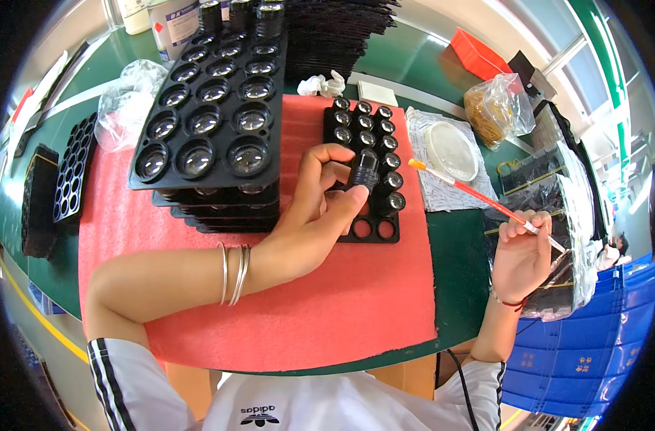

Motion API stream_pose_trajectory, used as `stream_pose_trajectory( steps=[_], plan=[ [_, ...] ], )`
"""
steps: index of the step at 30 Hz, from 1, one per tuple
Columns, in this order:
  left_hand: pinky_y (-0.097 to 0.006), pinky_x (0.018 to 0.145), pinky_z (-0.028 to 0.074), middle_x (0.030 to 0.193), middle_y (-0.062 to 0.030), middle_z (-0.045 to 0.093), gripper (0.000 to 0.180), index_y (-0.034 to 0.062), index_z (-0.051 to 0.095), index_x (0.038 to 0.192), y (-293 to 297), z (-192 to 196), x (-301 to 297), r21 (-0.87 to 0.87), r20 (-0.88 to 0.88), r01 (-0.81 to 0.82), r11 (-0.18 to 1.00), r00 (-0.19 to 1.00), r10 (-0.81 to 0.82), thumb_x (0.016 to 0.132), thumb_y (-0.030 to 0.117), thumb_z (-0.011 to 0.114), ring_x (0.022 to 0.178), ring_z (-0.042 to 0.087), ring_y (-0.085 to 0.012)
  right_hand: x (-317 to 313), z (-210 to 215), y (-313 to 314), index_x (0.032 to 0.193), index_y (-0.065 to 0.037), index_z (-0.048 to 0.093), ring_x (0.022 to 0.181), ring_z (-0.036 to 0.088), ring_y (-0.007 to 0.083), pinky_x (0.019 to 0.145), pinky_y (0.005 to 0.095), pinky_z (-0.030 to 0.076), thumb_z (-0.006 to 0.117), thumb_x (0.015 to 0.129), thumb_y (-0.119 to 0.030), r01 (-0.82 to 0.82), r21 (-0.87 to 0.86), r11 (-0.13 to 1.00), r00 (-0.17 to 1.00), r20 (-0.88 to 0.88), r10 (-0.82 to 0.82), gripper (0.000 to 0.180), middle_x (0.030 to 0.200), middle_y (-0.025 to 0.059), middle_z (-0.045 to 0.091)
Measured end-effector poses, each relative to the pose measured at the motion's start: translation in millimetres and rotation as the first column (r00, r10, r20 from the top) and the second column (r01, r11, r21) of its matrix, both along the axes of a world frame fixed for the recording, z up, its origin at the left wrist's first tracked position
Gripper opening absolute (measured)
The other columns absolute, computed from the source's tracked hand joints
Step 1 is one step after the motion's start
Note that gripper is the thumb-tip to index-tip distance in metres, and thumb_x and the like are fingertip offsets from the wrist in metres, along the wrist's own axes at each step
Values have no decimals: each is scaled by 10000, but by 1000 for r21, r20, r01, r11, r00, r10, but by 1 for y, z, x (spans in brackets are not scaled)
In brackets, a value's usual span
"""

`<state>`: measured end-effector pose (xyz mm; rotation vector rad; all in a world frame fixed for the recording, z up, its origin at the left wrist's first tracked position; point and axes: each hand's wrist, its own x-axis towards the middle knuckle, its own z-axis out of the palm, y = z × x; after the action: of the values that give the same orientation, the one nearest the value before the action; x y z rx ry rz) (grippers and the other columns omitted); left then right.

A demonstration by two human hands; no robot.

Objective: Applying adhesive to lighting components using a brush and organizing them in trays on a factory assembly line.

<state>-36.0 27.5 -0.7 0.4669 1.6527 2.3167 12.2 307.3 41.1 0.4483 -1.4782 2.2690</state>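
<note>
Left hand [314, 208]: grip closed on black lens barrel [364, 170], held above small tray [363, 228], frame centre. Right hand [521, 255]: brush [478, 197] pinched. Small tray judged mostly filled; two lower sockets seen unfilled. Lens trays [212, 115] stacked upper left.

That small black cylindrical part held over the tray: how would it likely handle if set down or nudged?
The black cylindrical part, pinched by the left hand, looks rigid and probably light, since fingertips alone hold it. Being round, it would likely roll if laid sideways. Its glassy end, like those in the small black tray, seems scratch-prone.
</note>
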Motion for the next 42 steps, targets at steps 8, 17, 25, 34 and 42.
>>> stream_pose_trajectory(
  steps=[8,17,25,34,42],
  plan=[
    [-185,571,378,958,0,452,396,79,365,1206,0,3,-2,-65,17,0,998,1000,2,868,165,554,683,422,-17,1,-1,-5,895,-11,479,737,456,177,606,282,366,495,870,-189,27,187,982,1000,-20,-24,180,775,111,501],
    [-176,514,363,821,44,515,325,48,492,1101,4,-9,-6,-81,5,-13,997,1000,13,839,200,608,604,419,2,0,-1,-6,886,0,486,732,453,184,604,281,369,493,851,-157,40,341,939,994,-110,-3,161,782,127,512],
    [-172,537,374,827,40,524,324,47,492,1113,5,-5,-3,-45,-2,-11,999,1000,11,846,195,601,624,430,-1,0,-2,-8,884,2,490,720,451,180,602,281,370,489,858,-166,113,363,925,989,-130,-69,169,765,123,515],
    [-168,546,360,821,61,510,352,41,501,1173,1,-8,-4,-63,71,46,997,997,-42,865,193,582,630,383,-2,0,0,-7,879,5,500,707,445,175,599,277,370,486,866,-158,148,358,922,984,-147,-100,164,752,118,513],
    [-187,545,354,794,53,484,394,59,454,1237,1,-2,-3,-22,80,90,996,993,-88,892,225,546,616,395,-30,0,1,-7,884,3,502,719,447,174,601,277,371,490,861,-153,147,334,931,985,-135,-107,158,761,114,512]
  ],
)
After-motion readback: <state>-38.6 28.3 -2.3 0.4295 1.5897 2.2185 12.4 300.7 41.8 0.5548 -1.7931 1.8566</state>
